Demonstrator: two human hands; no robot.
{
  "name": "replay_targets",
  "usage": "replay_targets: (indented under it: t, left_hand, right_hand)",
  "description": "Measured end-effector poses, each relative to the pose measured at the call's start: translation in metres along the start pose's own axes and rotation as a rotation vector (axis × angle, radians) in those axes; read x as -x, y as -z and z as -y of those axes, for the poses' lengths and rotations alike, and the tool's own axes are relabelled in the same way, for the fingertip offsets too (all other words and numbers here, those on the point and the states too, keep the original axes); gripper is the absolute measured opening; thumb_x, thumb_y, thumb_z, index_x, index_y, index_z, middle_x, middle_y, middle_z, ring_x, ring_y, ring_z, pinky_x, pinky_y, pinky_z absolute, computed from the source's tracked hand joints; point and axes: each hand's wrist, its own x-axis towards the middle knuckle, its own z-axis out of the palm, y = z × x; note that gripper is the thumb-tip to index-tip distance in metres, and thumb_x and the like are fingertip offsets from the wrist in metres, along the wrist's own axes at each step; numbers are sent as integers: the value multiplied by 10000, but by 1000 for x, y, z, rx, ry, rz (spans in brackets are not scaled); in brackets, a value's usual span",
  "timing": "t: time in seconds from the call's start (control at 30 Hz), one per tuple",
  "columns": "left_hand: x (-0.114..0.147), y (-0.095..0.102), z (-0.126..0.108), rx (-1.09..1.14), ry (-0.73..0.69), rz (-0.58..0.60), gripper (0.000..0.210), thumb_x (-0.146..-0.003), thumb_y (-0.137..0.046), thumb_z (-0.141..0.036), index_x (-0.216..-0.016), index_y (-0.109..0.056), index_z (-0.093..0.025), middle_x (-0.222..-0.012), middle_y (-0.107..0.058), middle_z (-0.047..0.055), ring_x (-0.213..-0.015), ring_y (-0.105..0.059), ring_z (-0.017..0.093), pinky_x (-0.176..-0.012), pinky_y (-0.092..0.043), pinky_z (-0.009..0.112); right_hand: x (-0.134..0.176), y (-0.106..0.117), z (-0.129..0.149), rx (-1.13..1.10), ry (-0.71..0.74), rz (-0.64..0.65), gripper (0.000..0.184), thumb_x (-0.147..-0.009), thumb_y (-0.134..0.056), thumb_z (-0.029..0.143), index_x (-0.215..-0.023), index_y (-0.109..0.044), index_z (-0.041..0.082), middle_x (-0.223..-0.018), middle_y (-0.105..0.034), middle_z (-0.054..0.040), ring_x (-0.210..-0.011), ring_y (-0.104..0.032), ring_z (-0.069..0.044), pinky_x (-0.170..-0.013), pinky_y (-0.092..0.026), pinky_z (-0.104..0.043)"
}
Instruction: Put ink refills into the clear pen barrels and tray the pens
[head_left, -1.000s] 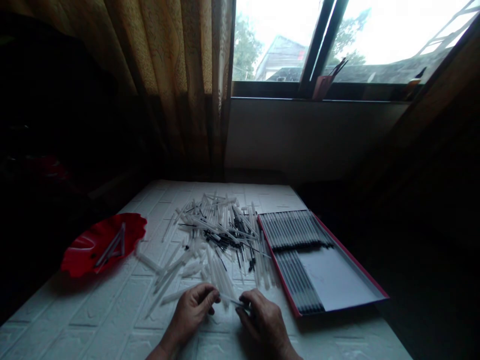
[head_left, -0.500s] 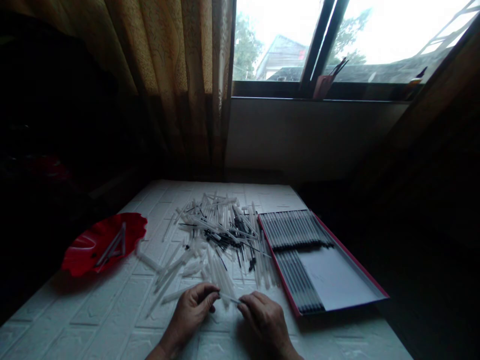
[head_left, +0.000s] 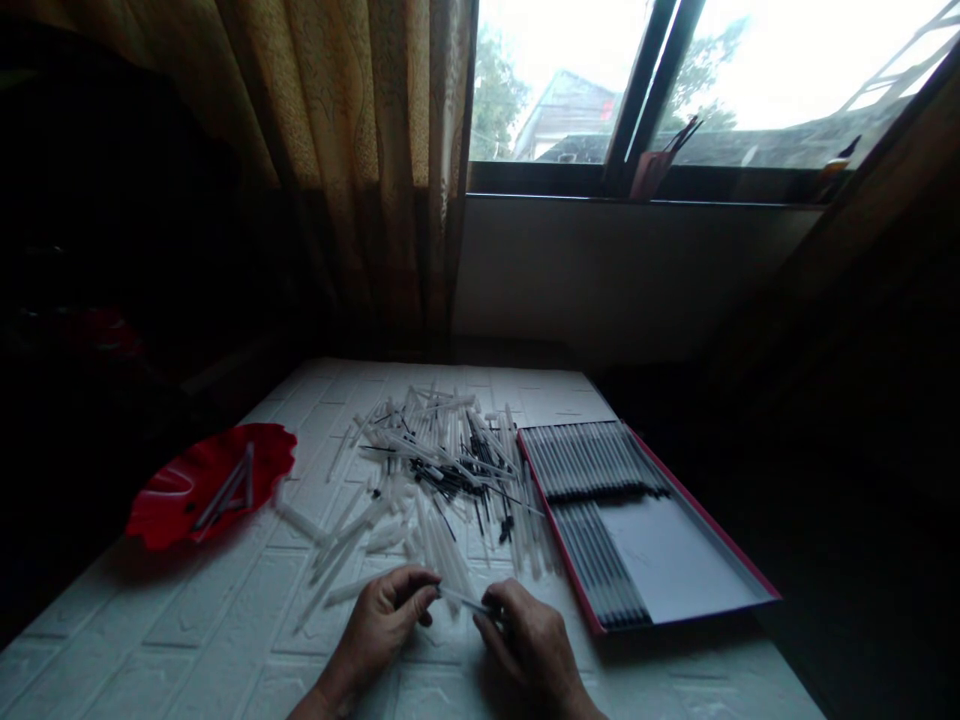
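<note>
A thin clear-barrelled pen (head_left: 460, 599) spans the gap between my hands, low over the table. My left hand (head_left: 386, 618) pinches its left end between thumb and fingertips. At the pen's other end, my right hand (head_left: 534, 640) has its fingers closed around it, hiding that tip. Just beyond my hands lies a loose heap of clear pen barrels (head_left: 442, 550) mixed with black refills (head_left: 442, 478). To the right, a shallow pink-edged box (head_left: 556, 548) holds two rows of pens (head_left: 592, 455) with dark ends.
On the left stands a red wavy-rimmed dish (head_left: 161, 500) with a few clear tubes in it. White brick-patterned covering lies over the table (head_left: 225, 610). Behind are a curtain (head_left: 360, 120) and a window, with a cup of thin sticks (head_left: 651, 172) on its sill.
My right hand's fingers have shifted and spread slightly on the pen, exposing a little more of its right end. My left hand stays in place.
</note>
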Motion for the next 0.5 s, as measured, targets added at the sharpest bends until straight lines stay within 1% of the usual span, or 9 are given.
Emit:
replay_targets:
  t: [0.1,0.17,0.23,0.3,0.33,0.37,0.43,0.5]
  left_hand:
    - [0,0,0,6,1,-5,421,-590,-787,-553,-782,-762,-179,-658,-702,14,-512,-602,138,-524,-473,237]
    - [1,0,-1,8,2,-7,418,-588,-788,-555,-777,-762,-182,-648,-697,11,-515,-604,141,-530,-478,241]
    - [2,0,-3,10,3,-8,402,-592,-792,-543,-774,-763,-185,-641,-697,9,-523,-611,145,-538,-482,243]
    - [3,0,-6,11,6,-12,389,-591,-799,-531,-772,-764,-189,-641,-701,9,-526,-615,145,-543,-483,243]
    - [3,0,-8,12,7,-16,385,-591,-800,-528,-772,-764,-190,-640,-702,8,-524,-614,145,-544,-483,243]
    - [3,1,-9,13,9,-19,385,-589,-802,-527,-772,-764,-191,-639,-703,8,-521,-612,143,-542,-483,243]
    - [3,1,-9,14,11,-26,390,-582,-804,-529,-771,-764,-191,-636,-703,7,-515,-610,140,-533,-478,238]
    - [2,1,-7,14,11,-32,400,-577,-804,-537,-774,-764,-191,-642,-704,7,-518,-613,139,-526,-471,231]
  right_hand:
    - [-1,-1,-2,-4,1,-4,234,-985,-426,317,-878,-612,222,-730,-639,-20,-610,-639,-147,-559,-444,-213]
    - [-1,-2,-3,-9,-9,7,285,-1005,-395,326,-899,-641,230,-741,-647,-24,-620,-655,-147,-566,-452,-210]
    - [1,-3,-4,-6,-12,14,252,-1002,-413,332,-990,-645,234,-765,-659,-26,-628,-665,-148,-572,-461,-209]
    - [3,-4,-4,-10,-8,-5,211,-976,-461,330,-1084,-606,220,-787,-669,-28,-641,-667,-155,-582,-470,-214]
    - [3,-5,-3,-17,-11,-23,206,-957,-484,323,-1099,-582,209,-787,-670,-27,-642,-664,-157,-582,-471,-217]
    - [4,-5,-3,-25,-17,-40,192,-938,-500,308,-1084,-564,202,-777,-667,-23,-636,-657,-157,-578,-469,-218]
    - [4,-6,-2,-31,-28,-69,110,-911,-501,272,-987,-545,206,-739,-650,-12,-608,-636,-151,-555,-454,-215]
    - [2,-5,-2,-16,-21,-69,67,-910,-486,257,-897,-537,216,-705,-628,-4,-582,-616,-144,-536,-436,-212]
